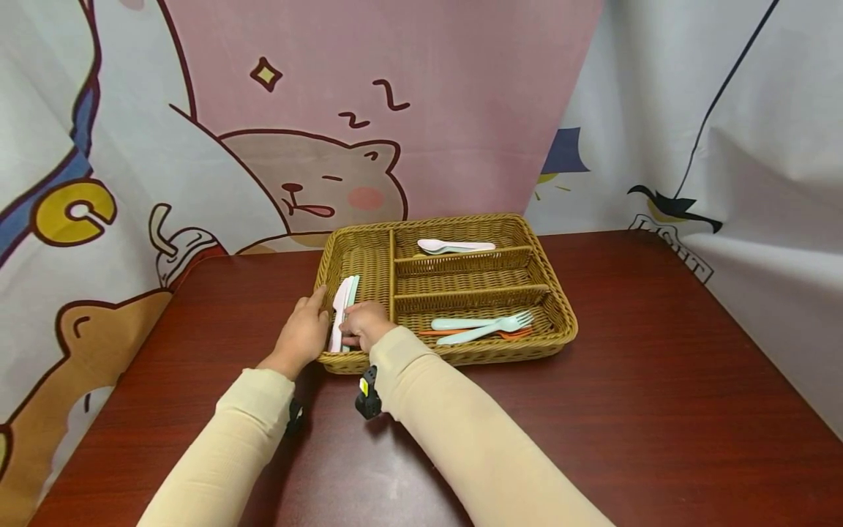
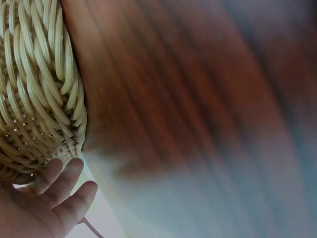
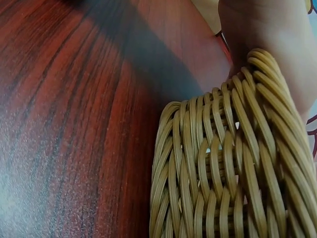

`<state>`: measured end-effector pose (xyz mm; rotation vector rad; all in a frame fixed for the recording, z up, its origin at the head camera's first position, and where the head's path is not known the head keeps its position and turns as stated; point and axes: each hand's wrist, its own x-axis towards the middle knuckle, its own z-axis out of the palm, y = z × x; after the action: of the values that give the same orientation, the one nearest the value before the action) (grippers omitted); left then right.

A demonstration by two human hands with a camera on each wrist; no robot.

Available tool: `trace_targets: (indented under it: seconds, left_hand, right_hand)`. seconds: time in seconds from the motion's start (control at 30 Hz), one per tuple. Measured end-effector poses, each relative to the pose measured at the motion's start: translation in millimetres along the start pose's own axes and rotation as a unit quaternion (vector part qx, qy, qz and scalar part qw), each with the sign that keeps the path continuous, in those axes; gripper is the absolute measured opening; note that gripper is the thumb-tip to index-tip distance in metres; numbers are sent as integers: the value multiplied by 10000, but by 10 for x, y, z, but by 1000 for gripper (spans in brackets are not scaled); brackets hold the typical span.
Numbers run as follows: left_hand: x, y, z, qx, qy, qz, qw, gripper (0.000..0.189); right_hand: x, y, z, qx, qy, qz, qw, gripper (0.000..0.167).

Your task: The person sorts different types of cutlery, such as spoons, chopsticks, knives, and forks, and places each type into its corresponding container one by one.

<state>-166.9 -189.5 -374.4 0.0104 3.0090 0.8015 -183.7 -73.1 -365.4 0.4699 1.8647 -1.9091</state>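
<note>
A woven basket (image 1: 484,356) with divided compartments stands on the table. In its left compartment lie a pale pink knife (image 1: 342,296) and mint green knives (image 1: 353,288), side by side lengthwise. My right hand (image 1: 370,322) reaches over the front rim, its curled fingers at the mint green handles, which they partly cover. My left hand (image 1: 304,329) rests along the basket's left side with its fingers extended at the rim. In the left wrist view, the fingers (image 2: 69,198) lie against the wicker wall. The right wrist view shows mostly the basket's outer wall (image 3: 218,163).
Pink and pale spoons (image 1: 457,246) lie in the back compartment. Mint green forks (image 1: 514,322) and orange forks (image 1: 516,334) lie in the front one. The dark red table (image 1: 626,410) reaches back to a printed cloth (image 1: 474,95).
</note>
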Motion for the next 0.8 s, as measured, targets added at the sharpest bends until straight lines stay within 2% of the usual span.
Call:
trace_targets:
  seconds: [0.2,0.47,0.8]
  left_hand:
    - [-9,18,-4,9,-14,44,10000,52]
    - [-13,27,-13,25,9,131,9999,52]
    - [4,-4,-23,-22,-39,18,10000,53]
  right_hand:
    - [-44,-10,-26,-8,31,-207,9998,34]
    - [-125,-81,-115,324,-313,-715,9964,33]
    - [-271,-281,-328,222,-615,-1136,9914,32]
